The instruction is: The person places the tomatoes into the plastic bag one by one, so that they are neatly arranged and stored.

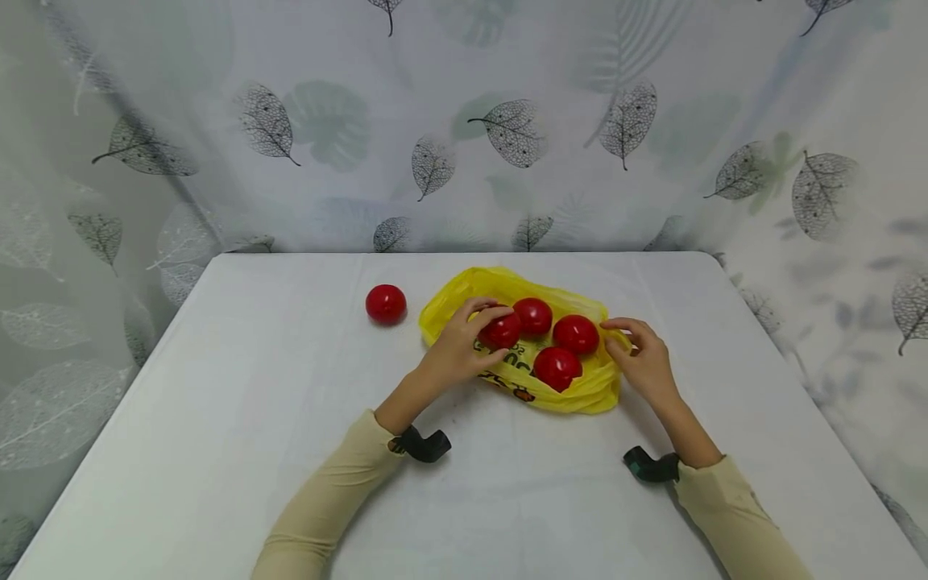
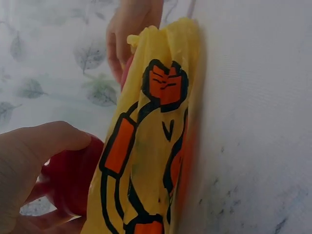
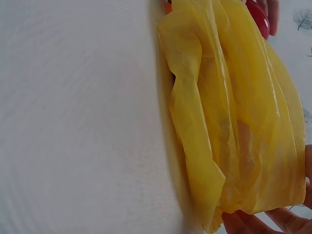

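Observation:
A yellow plastic bag [image 1: 449, 312] with dark print lies spread with its mouth upward. My left hand [image 1: 455, 348] reaches over its left side and grips a glossy red ball [image 1: 500, 330], thumb on the near side and fingers on the far side. The left wrist view shows that ball [image 2: 73, 183] in the fingers, beside the bag's printed wall [image 2: 161, 126]. Three more red balls [image 1: 558, 368] sit together in the bag. At the right end, my right hand [image 1: 645, 362] pinches the bag's edge between thumb and fingers.
Another red ball [image 1: 386, 304] stands on the white-covered table [image 1: 217, 435], left of the bag and apart from it. A leaf-patterned curtain [image 1: 333, 185] hangs behind the table and along both sides. Dark wrist devices [image 1: 426, 445] sit near both sleeve cuffs.

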{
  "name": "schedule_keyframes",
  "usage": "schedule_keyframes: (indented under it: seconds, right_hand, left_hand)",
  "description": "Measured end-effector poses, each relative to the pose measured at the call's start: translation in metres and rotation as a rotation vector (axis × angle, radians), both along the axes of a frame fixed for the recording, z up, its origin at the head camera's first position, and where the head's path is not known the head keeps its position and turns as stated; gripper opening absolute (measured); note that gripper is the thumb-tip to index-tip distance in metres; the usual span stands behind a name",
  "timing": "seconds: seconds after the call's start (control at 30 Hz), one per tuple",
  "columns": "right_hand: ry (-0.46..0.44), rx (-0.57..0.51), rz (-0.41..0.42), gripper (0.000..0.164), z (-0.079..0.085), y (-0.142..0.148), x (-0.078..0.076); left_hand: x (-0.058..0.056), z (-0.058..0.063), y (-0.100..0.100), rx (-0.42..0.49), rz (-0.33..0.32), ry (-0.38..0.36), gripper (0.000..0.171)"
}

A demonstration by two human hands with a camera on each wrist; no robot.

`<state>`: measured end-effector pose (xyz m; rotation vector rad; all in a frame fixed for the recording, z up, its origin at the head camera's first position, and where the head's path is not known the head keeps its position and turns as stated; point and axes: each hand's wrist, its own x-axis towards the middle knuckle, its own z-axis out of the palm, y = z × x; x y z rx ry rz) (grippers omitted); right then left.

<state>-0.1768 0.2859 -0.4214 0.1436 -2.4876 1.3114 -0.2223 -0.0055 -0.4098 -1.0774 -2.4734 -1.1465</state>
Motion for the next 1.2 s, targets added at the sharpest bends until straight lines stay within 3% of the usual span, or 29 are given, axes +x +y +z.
schedule_keyframes:
  seconds: [0.17,0.3,0.57,0.67,0.8,1.03,1.2]
  right_hand:
    - [-0.012,-0.001,-0.001,0.024,-0.012,0.008,-0.006]
    - [-0.019,0.004,-0.003,0.024,-0.012,0.007,-0.007]
    - [0.0,0.013,0.004,0.022,0.019,-0.012,0.01]
    - [0.009,0.012,0.01,0.021,0.024,-0.015,0.013]
    - [0.002,0.002,0.003,0.022,0.016,-0.011,0.009]
    - [-0.024,0.027,-0.025,0.023,-0.012,0.004,-0.006]
    - [-0.01,0.005,-0.013,0.022,0.003,-0.004,0.002]
  left_hand:
    - [0.0,-0.005,0.008,-0.037,-0.019,-0.031,0.052]
    - [0.001,-0.011,0.011,-0.061,-0.04,-0.053,0.052]
    - [0.003,-0.024,0.013,-0.094,-0.074,-0.113,0.053]
    - [0.004,-0.026,0.013,-0.095,-0.089,-0.12,0.053]
    - [0.004,-0.027,0.013,-0.106,-0.088,-0.122,0.054]
    - [0.004,-0.026,0.013,-0.126,-0.075,-0.151,0.054]
    - [0.005,-0.024,0.012,-0.167,-0.062,-0.174,0.054]
